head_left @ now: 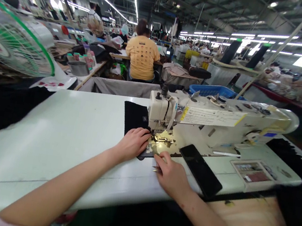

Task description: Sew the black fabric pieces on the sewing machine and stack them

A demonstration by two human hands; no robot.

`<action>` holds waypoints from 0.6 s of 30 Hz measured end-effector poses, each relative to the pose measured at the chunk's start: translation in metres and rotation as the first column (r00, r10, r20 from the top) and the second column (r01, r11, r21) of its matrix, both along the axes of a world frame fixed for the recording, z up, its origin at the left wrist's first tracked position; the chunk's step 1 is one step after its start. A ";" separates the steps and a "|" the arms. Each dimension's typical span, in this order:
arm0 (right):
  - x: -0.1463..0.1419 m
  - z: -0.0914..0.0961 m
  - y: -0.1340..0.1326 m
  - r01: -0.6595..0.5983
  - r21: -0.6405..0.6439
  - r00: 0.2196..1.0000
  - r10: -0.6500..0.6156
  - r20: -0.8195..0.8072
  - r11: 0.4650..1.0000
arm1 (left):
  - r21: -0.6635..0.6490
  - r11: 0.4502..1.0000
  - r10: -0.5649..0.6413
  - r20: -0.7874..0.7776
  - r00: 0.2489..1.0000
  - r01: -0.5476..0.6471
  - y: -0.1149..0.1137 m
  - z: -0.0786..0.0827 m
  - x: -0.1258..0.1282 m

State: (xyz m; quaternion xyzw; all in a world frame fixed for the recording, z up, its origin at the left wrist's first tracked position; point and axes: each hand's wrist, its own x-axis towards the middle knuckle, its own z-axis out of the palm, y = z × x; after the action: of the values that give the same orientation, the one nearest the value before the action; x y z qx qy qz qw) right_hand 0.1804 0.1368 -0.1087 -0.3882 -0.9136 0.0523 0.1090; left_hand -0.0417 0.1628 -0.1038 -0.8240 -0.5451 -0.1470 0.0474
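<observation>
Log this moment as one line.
left hand: flat on black fabric | right hand: on table beside needle plate | sewing machine: fabric under foot | phone: right of hand

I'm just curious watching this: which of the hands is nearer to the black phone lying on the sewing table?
The right hand. It rests just left of the black phone, almost touching it. The left hand lies farther left, flat on the black fabric at the sewing machine.

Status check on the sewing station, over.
Left hand flat on the black fabric beside the presser foot. Right hand near the needle plate. Phone lies right of it, apart.
</observation>
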 end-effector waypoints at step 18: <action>0.009 -0.038 0.005 -0.046 0.277 0.975 0.104 -0.198 0.960 | -0.211 0.646 0.763 0.193 0.616 -0.734 -0.029 0.023 -0.052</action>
State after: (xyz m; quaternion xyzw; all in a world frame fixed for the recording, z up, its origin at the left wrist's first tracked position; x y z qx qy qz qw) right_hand 0.1892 0.1415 -0.1468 -0.3268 -0.9096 -0.0282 0.2549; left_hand -0.0941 0.1335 -0.0810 -0.4949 -0.8474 -0.1919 -0.0146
